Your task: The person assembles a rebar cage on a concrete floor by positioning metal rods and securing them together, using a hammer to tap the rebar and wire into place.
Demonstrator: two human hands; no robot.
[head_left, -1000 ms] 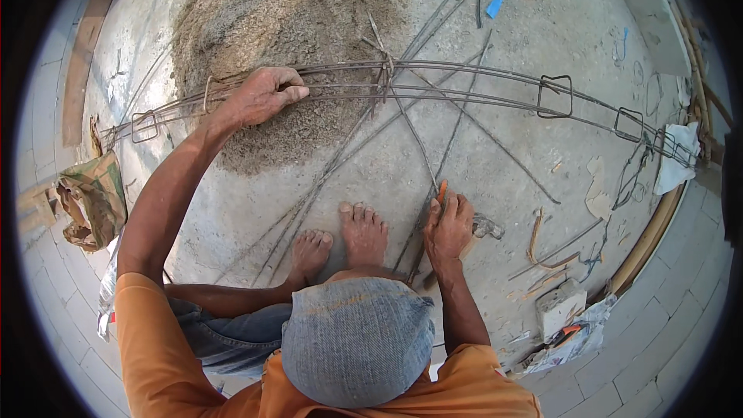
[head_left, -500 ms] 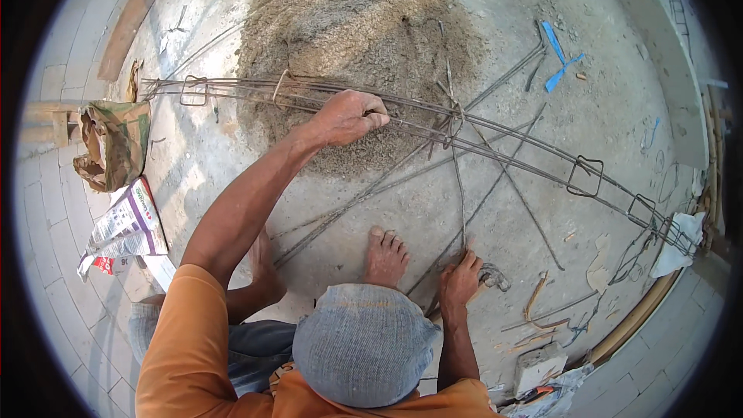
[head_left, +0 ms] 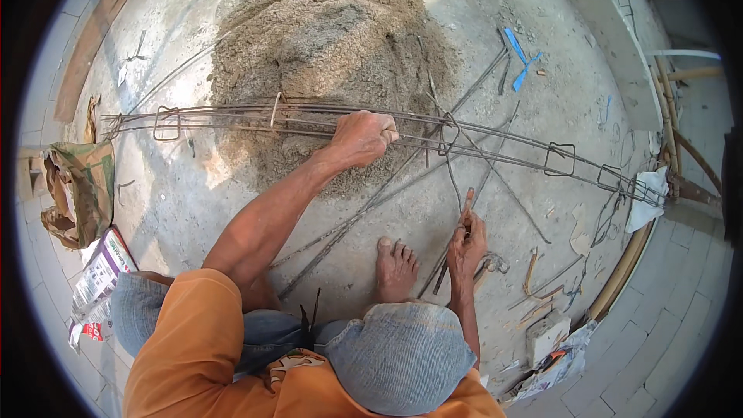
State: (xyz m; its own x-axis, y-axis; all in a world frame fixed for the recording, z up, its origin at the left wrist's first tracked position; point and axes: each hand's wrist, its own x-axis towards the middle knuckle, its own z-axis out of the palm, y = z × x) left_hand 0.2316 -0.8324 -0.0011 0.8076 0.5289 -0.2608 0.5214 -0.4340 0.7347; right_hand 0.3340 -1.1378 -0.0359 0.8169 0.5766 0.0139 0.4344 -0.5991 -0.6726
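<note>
A long, narrow cage of steel rebar (head_left: 511,156) with square wire stirrups (head_left: 559,159) spans the view from left to right. My left hand (head_left: 364,139) is closed around its bars near the middle, beside a stirrup (head_left: 449,134). My right hand (head_left: 467,246) is nearer to me, below the cage and apart from it. Its index finger stretches forward while the other fingers curl in. A short dark piece (head_left: 440,279) shows beside that palm; the grip hides most of it. Under the cage, loose rods (head_left: 507,192) cross on the concrete floor.
Behind the cage rises a sand heap (head_left: 325,39). At left are a torn brown sack (head_left: 97,178) and a printed bag (head_left: 104,271). Blue strips (head_left: 521,58) lie far right. A concrete block (head_left: 546,334) sits at lower right. My bare foot (head_left: 396,271) is close to the rods.
My right hand has moved forward toward the cage and its index finger is now stretched out. The left hand keeps its hold. The whole view has shifted and turned slightly.
</note>
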